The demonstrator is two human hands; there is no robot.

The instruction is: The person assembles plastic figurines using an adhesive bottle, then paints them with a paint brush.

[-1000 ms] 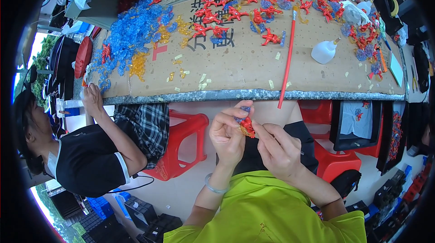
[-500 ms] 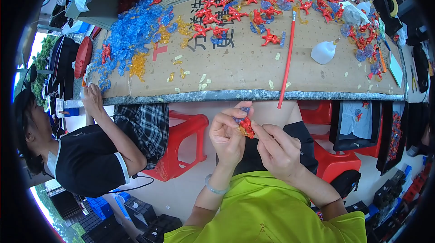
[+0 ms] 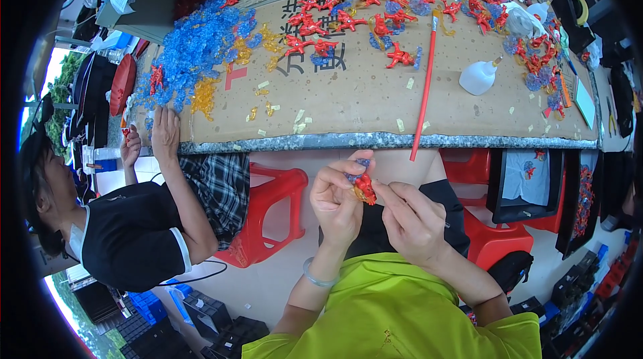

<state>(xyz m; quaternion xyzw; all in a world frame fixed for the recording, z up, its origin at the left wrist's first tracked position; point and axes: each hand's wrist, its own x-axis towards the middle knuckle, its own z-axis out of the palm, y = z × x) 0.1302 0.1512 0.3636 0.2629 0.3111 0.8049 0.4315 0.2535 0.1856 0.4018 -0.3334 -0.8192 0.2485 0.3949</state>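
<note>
Just in front of the table edge, my left hand (image 3: 337, 205) pinches a small red toy figure (image 3: 364, 185) between thumb and fingers. A translucent violet-blue piece sits at the figure's upper end and a translucent yellow one at its lower side. My right hand (image 3: 416, 224) is closed, its fingertips against or very near the figure's right side. A short dark thin end pokes out beside that hand; the rest of what it grips is hidden. On the table beyond lie more red toy figures (image 3: 402, 56), several with blue or yellow translucent pieces.
Heaped blue translucent pieces (image 3: 201, 41) and yellow ones (image 3: 204, 96) cover the table's left. A long red-handled brush (image 3: 426, 84) overhangs the edge, near a white squeeze bottle (image 3: 478, 78). At left, a co-worker's hand (image 3: 165, 132) rests by the blue heap. Red stools (image 3: 271, 208) stand below.
The co-worker's hand has moved right to the blue pieces, and their other hand now shows, holding something small and red. My hands and the toy figure have hardly moved.
</note>
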